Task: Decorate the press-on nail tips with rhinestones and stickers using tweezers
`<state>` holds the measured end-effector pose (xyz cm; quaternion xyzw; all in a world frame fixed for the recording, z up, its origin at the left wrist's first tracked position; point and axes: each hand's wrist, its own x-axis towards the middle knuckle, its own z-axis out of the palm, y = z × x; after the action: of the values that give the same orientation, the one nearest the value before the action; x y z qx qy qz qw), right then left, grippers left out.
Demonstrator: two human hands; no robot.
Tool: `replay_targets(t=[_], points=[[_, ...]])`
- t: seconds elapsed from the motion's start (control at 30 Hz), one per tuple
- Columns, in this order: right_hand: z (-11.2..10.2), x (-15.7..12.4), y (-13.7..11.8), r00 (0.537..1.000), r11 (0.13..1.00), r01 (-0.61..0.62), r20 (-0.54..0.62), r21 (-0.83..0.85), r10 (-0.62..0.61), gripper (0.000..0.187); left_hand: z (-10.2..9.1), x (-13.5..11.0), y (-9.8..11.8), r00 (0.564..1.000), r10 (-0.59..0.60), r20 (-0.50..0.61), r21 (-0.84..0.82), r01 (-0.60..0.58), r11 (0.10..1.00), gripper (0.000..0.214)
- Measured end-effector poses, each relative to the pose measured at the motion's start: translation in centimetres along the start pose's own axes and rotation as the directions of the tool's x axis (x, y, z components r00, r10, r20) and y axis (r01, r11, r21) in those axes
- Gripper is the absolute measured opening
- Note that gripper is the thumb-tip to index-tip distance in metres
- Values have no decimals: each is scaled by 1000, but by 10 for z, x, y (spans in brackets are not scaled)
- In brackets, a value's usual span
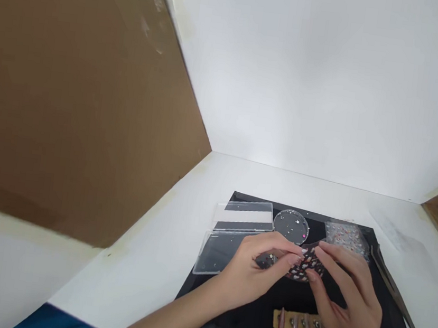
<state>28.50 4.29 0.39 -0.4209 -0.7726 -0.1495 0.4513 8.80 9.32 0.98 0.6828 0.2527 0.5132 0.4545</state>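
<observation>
My left hand [256, 267] and my right hand [341, 291] meet over a black mat [232, 320]. Between them they pinch a small round dish of tiny coloured charms [304, 265], the left fingers at its left rim, the right fingers at its right rim. Fingers of both hands are curled and pressed on it. Below the hands lies a tan strip holding several false nails [295, 322]. Part of the dish is hidden by my fingers.
An open clear plastic case [235, 230] lies at the mat's left. A round clear dish with beads [291, 226] and a patterned sticker sheet [344, 235] sit at the back. Tweezers [395, 292] lie along the right edge. Cardboard walls stand left and right.
</observation>
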Motion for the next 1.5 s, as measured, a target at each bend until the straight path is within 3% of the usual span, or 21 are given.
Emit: replay_targets(t=[0.13,0.33,0.73,0.97,1.33,1.5], points=[[-4,5,-4,999,994,-31,29,101,28,44,0,-1,3,992,107,61,7,-108,994,13],[-7,6,-10,992,962,-123,29,245,120,34,2,-5,3,984,150,98,-30,-148,989,9],[-13,14,-19,985,942,-169,82,291,152,26,-4,-4,6,952,278,129,50,-287,957,13],[-15,19,-19,988,918,-153,89,366,129,23,-5,-2,5,889,432,150,129,-451,883,6],[-20,27,-24,998,943,-67,27,326,62,21,-2,-6,0,765,627,144,246,-642,726,19],[-24,26,-25,997,945,-74,51,318,61,20,-6,-9,5,767,611,196,272,-641,718,22]])
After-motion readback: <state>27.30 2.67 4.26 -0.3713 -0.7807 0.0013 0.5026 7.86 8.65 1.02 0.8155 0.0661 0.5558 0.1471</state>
